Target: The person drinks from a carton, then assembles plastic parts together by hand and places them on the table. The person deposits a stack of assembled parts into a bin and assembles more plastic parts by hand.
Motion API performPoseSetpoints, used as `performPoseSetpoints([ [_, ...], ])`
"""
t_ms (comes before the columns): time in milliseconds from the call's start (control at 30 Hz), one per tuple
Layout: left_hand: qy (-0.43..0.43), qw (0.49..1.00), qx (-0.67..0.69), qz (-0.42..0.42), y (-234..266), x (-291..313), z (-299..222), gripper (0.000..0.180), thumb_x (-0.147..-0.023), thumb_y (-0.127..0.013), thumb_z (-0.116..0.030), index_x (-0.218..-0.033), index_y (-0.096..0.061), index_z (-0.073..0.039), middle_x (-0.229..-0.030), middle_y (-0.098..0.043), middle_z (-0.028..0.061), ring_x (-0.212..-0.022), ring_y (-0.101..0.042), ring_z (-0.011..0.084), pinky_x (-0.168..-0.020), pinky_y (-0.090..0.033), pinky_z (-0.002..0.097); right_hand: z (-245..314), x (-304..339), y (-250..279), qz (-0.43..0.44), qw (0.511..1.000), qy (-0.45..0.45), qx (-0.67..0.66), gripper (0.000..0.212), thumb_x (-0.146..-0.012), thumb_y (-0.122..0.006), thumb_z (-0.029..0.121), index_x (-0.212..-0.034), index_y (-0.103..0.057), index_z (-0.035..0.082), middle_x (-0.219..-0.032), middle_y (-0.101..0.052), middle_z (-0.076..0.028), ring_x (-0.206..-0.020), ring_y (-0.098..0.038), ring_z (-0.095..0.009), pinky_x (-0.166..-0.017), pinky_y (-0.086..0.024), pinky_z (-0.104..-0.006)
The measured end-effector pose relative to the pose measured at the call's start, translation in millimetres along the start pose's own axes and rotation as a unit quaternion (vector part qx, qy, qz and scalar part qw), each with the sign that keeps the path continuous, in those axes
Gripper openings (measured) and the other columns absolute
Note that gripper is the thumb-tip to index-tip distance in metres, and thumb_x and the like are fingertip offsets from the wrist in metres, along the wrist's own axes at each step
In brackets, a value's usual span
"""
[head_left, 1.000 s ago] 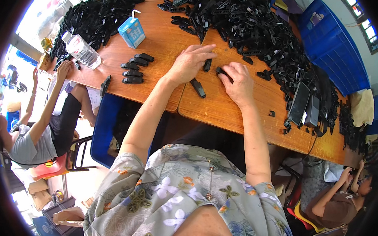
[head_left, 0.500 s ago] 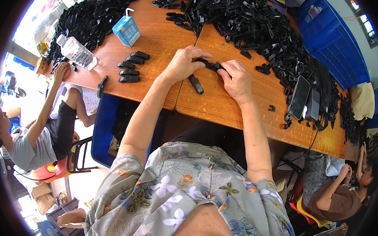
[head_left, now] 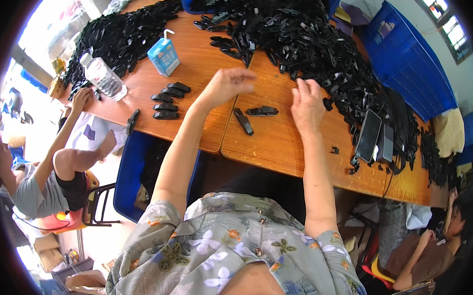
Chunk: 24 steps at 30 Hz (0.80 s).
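Two elongated black plastic pieces lie on the table between my hands: one black piece slants, and the other black piece lies nearly crosswise beside it. My left hand hovers above the wood to their left, its slightly blurred fingers loosely bent and apart, holding nothing. To their right, my right hand has its fingers stretched toward the near edge of a large heap of black plastic parts. Nothing shows in its fingers, and its fingertips are close to the loose parts.
Several finished-looking black pieces stand in a group at left, near a blue drink carton and a clear bottle. A phone lies at right. Blue crates stand behind. People sit at both sides.
The black piece that both hands held now lies on the table beside the other one. My hands have moved apart, the right one toward the heap.
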<state>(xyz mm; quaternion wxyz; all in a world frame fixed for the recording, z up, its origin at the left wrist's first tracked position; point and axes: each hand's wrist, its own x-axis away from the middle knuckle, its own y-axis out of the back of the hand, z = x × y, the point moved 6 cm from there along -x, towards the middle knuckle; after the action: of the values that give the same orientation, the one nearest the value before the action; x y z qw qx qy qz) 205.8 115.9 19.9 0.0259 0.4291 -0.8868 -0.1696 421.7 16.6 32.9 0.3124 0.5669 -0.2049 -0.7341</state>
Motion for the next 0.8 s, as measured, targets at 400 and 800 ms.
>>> performPoseSetpoints([
  [400, -0.052, 0.886, -0.385, -0.254, 8, -40, 7, 0.037, -0.091, -0.069, -0.015, -0.125, -0.068, 0.000, -0.127, -0.063, 0.0158, -0.119, -0.060, 0.0364, -0.101, -0.050, 0.0446, 6, 12, -18, 0.082, 0.977, 0.043, -0.192, 0.011, -0.096, -0.067, 0.013, -0.103, -0.072, 0.007, -0.093, -0.068, -0.010, -0.080, -0.068, -0.034, -0.068, -0.054, -0.0440],
  [800, -0.123, 0.953, -0.246, -0.125, -21, -6, -12, 0.017, -0.089, -0.067, 0.001, -0.105, -0.072, -0.001, -0.118, -0.069, 0.0145, -0.115, -0.063, 0.0352, -0.098, -0.052, 0.0429, -12, 10, -14, 0.114, 0.974, -0.037, -0.194, 0.014, -0.091, -0.075, 0.016, -0.099, -0.074, 0.004, -0.101, -0.070, -0.009, -0.082, -0.070, -0.031, -0.072, -0.056, -0.0407],
])
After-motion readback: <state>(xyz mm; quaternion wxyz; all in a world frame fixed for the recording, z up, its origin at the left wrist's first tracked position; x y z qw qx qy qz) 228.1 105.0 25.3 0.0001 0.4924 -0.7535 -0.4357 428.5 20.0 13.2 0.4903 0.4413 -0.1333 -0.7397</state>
